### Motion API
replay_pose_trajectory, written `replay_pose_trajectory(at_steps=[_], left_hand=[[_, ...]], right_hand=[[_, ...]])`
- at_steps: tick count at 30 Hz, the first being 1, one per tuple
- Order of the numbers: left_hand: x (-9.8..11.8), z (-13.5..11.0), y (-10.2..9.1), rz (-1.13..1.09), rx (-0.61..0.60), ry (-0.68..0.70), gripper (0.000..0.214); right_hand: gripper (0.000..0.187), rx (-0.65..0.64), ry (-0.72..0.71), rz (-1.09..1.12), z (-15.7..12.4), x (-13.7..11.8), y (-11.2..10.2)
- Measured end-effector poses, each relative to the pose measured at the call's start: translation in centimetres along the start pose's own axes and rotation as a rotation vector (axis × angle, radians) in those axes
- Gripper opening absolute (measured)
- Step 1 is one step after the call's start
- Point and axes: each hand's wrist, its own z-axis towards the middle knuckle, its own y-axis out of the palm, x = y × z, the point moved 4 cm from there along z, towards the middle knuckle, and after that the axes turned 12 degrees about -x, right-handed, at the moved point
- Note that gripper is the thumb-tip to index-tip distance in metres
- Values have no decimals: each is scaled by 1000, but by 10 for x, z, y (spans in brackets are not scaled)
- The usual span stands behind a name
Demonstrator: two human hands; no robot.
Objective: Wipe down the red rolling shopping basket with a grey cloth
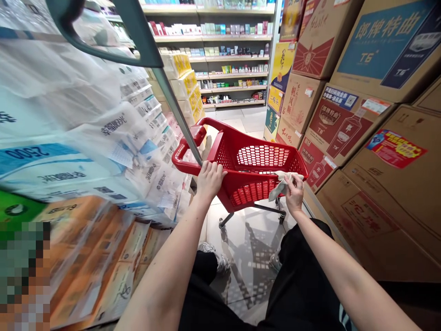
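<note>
A red plastic shopping cart with perforated basket walls stands sideways in front of me on dark metal legs with small wheels. My left hand is closed over its near rim, close to the foot of a grey metal pole. At the rim's right end my right hand pinches a pale greyish cloth. Part of the cloth lies over the rim and part hangs down outside the basket. The undersides of my left fingers are hidden by the rim.
Stacked paper packs in plastic crowd the left side. Cardboard cartons form a tall wall on the right. Shelves of small goods stand at the back. A curved dark grey handle tops the pole.
</note>
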Motion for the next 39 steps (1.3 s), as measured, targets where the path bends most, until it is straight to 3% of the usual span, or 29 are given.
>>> replay_pose_trajectory(at_steps=[7,11,16,19,24,28,32,39], left_hand=[[2,-1,0,59,-4,-5,26],[2,-1,1,50,1,-4,25],[2,-1,1,2,1,-13,25],[2,-1,1,4,-7,-17,25],[3,-3,1,-26,3,-11,24],[4,-4,0,-10,19,-13,23],[6,-4,0,-5,19,-9,24],[5,-1,1,-62,-19,-19,24]], right_hand=[[43,-81,114,165,-20,-8,30],[44,-169,118,105,-23,-18,49],[42,-332,242,-28,-21,-31,68],[40,-335,263,22,-15,-33,67],[42,-277,138,108,-3,-25,53],[41,-287,60,77,-14,-24,47],[40,-287,-44,27,-21,-39,52],[40,-379,18,-116,-1,-54,65]])
